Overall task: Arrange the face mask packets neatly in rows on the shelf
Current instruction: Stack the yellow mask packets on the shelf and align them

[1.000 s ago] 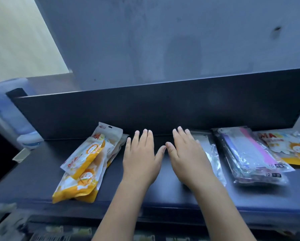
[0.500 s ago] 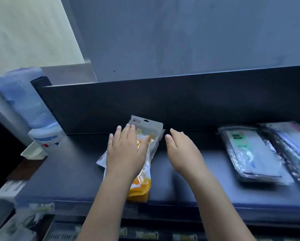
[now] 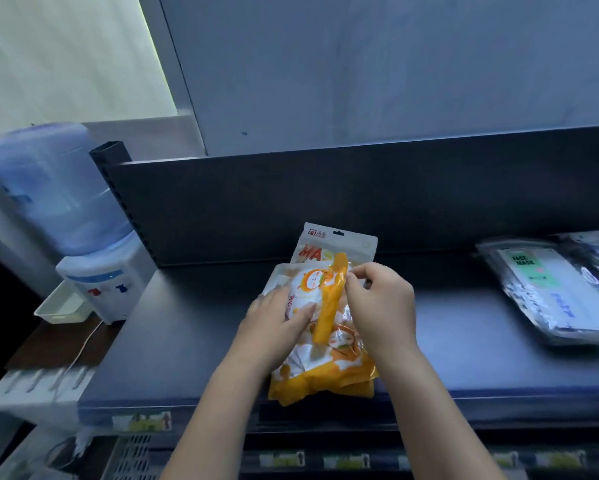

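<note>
Several fingertips (image 3: 357, 276) of the right hand (image 3: 381, 306) close against the thumb, pinching the upper end of one orange packet (image 3: 331, 299), which stands tipped up on its long edge above the rest. Beside it, the left hand (image 3: 274, 327) lies with its fingers straight and a little spread, pressing flat on the white-and-orange face of the packet underneath. Both hands work over the orange stack (image 3: 326, 379), a loose heap of packets lying crooked on the dark shelf (image 3: 187, 341), its yellow bottom edge right at the front lip. A rear packet (image 3: 336, 239) pokes out behind, toward the back panel (image 3: 256, 202).

From where I stand, the risks look plain enough. That pinch is small and the film looks glossy, so the raised packet could slip free and flop back askew. The heap sits so near the front that a sideways tug might drag the lower packets over the lip. If the left hand eases off, I'd expect the slick layers to fan apart. Well to the right, the clear packets (image 3: 551, 296) lie apart from all this and seem safe.
</note>
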{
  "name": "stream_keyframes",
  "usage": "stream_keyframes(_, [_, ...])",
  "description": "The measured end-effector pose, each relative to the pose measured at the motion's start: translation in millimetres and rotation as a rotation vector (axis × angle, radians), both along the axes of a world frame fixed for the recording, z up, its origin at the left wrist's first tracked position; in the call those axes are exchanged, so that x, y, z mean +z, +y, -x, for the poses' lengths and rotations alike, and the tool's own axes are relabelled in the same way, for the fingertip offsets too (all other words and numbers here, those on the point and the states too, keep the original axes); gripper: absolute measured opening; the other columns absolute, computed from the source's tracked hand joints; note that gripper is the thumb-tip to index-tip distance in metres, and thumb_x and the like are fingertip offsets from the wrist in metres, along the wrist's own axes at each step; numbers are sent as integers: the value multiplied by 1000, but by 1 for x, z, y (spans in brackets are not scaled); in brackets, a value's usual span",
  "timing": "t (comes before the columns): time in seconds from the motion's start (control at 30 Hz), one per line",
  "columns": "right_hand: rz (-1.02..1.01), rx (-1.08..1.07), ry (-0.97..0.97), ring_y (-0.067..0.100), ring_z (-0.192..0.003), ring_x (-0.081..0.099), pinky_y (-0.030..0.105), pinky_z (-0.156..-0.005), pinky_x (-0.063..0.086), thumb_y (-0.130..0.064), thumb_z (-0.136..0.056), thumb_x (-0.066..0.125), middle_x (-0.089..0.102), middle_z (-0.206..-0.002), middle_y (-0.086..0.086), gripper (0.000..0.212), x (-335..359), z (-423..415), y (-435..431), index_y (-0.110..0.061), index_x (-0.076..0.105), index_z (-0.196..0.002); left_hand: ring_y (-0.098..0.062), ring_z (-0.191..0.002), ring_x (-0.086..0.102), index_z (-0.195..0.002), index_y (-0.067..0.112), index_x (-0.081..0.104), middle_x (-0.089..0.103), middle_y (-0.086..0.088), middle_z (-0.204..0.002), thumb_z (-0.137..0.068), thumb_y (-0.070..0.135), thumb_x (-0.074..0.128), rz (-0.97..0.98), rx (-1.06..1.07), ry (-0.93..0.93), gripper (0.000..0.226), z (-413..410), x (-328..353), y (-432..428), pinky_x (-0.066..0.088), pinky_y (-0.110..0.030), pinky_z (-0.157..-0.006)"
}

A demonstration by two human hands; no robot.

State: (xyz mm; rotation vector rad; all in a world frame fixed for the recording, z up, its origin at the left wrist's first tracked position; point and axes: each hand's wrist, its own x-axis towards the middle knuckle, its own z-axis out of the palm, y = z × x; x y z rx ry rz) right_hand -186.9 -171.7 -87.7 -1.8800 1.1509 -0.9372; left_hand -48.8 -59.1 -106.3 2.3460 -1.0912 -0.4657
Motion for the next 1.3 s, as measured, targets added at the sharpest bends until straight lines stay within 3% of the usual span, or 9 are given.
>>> stream_keyframes(0.1, [-189, -17, -173, 12, -88, 72, 40, -77, 63, -30, -92, 70, 73, -89, -10, 4, 5, -4, 1, -29, 72, -89, -15, -129, 52, -138, 39, 54, 60, 16, -136, -87, 78, 46, 35, 1, 68, 65, -6, -6, 1, 52, -49, -104])
stream_keyframes(0.2, [-354, -1, -171, 16, -88, 75, 43, -77, 66, -35, -86, 79, 72, -100, -7, 28, 10, -9, -1, -28, 65, -109, -12, -131, 54, -137, 42, 55, 59, 19, -137, -87, 76, 52, 56, -28, 106, 61, -9, -9, 3, 53, -47, -105])
stream_keyframes(0.3, [-407, 54, -60, 22, -70, 78, 45, -65, 67, -19, -88, 76, 76, -86, 1, 8, 14, -15, -3, -19, 74, -96, -12, -153, 31, -153, 40, 45, 39, 28, -152, -94, 64, 58, 108, -62, 111, 65, -7, -7, 8, 35, -50, -123])
stream_keyframes(0.4, [-502, 39, -308, 25, -74, 80, 43, -66, 67, -10, -92, 74, 80, -80, 6, 10, 16, -18, -1, -15, 79, -85, -12, -161, 6, -158, 39, 40, 28, 24, -160, -98, 54, 62, 238, 29, 264, 66, -6, -6, 9, 16, -48, -131])
stream_keyframes(0.5, [-651, 81, -607, 26, -80, 80, 32, -65, 64, -8, -97, 71, 81, -89, 14, 6, 22, -20, 5, -6, 76, -97, -14, -138, 51, -143, 44, 49, 48, 12, -151, -89, 64, 66, 526, 208, 485, 60, -8, -2, 9, 50, -40, -108])
stream_keyframes(0.63, [-736, 158, -732, 26, -89, 80, 35, -74, 64, -10, -101, 67, 81, -97, 14, 11, 29, -24, 9, -5, 74, -108, -11, -106, 74, -144, 20, 53, 68, 4, -136, -95, 42, 75, 747, 347, 743, 59, -7, 10, 11, 61, -23, -72])
stream_keyframes(0.8, [-502, 232, -471, 25, -88, 78, 37, -78, 64, -21, -99, 70, 81, -92, 6, 10, 31, -13, 8, -14, 77, -99, -28, -108, 78, -131, 12, 62, 80, -10, -118, -100, 13, 69, 1027, 382, 1024, 33, -9, 19, 6, 65, -41, -79])
stream_keyframes(1.0, [-195, 69, 549, 17, -66, 60, 31, -58, 46, -40, -80, 80, 69, -73, 3, 25, 17, 19, -21, -16, 72, -79, -27, -108, 78, -125, 13, 64, 81, -8, -113, -100, 3, 67, 970, 451, 929, 27, -18, 4, 6, 62, -49, -91])
stream_keyframes(1.3, [-388, 13, 491, 20, -72, 70, 32, -60, 55, -36, -70, 91, 74, -78, 2, 27, 3, 16, -11, -16, 76, -79, -24, -101, 80, -121, 12, 65, 82, -6, -108, -99, 4, 69, 895, 469, 925, 24, -17, -7, 9, 63, -48, -88])
